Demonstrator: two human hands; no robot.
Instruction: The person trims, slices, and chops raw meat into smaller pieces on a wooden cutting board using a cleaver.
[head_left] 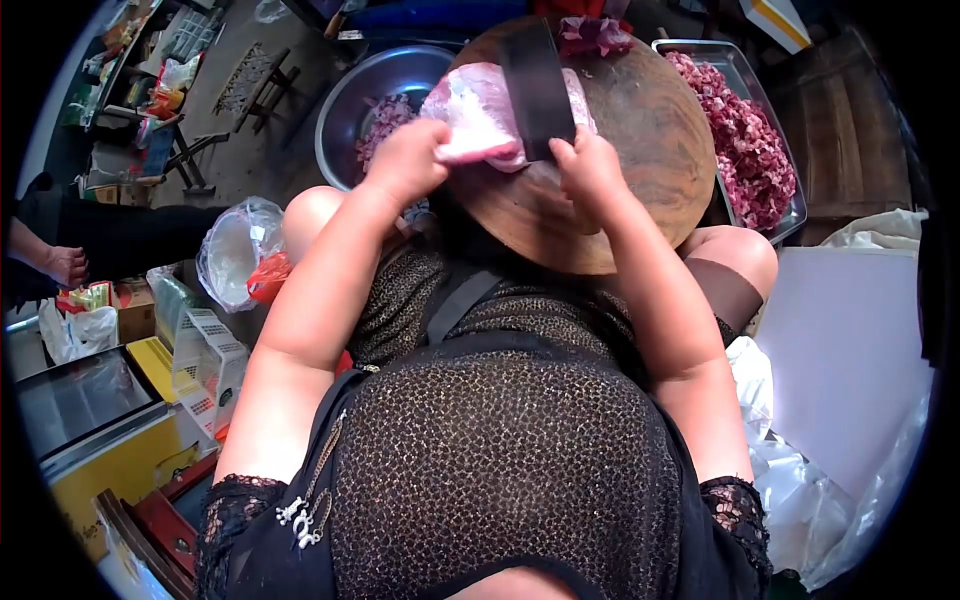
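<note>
A slab of raw meat [470, 105], pale fat on its upper face, lies on the left part of a round wooden chopping block [650, 150]. My left hand [410, 160] is closed on the slab's near left edge. In my right hand [590, 172] is a cleaver [537, 85], its broad dark blade standing across the meat and slightly blurred. The blade hides part of the slab, and a strip of meat shows to its right. A darker piece of meat [595, 35] sits at the block's far edge.
Left of the block stands a metal bowl [335, 130] with some cut meat. A metal tray [790, 190] heaped with chopped meat [740, 140] is at the right. Another person's hand [65, 265] shows at far left, near a bag-lined bin [230, 260]. A white board [850, 340] lies at right.
</note>
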